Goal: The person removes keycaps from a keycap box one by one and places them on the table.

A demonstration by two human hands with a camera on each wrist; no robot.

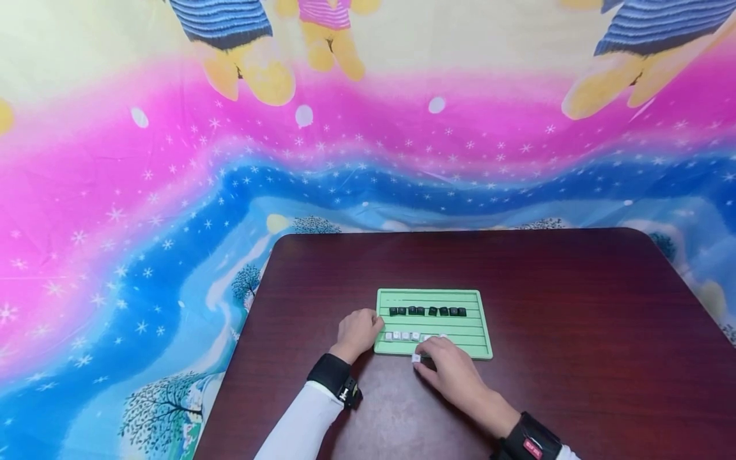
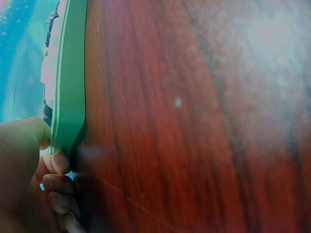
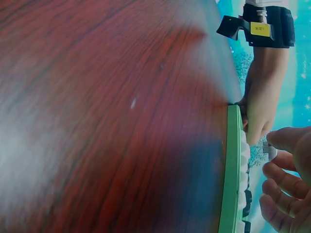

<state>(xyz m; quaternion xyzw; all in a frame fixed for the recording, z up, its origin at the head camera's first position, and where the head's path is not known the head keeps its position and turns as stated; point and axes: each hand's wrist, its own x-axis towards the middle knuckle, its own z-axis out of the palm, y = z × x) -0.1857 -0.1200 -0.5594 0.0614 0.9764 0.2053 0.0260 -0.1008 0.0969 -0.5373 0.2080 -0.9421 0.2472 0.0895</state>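
Observation:
My left hand (image 1: 358, 332) holds the left edge of a green ridged tray (image 1: 484, 345). In the left wrist view, its thumb and fingers pinch the corner of the tray (image 2: 73, 92). My right hand (image 1: 454, 374) pinches a small white keycap (image 1: 416, 358) between thumb and fingertip, just off the tray's near edge. The right wrist view shows this keycap (image 3: 269, 151) raised beside the tray (image 3: 232, 170). White keycaps (image 1: 397, 336) form a row in the tray's near part, partly hidden by my right hand. Farther back lies a row of black keycaps (image 1: 412, 311) with a small gap midway.
The tray lies on a dark red-brown wooden table (image 1: 552, 306) with rounded far corners. A colourful printed cloth (image 1: 402, 147) hangs behind the table and along its left side. Black straps (image 1: 330, 374) with small devices are round both wrists.

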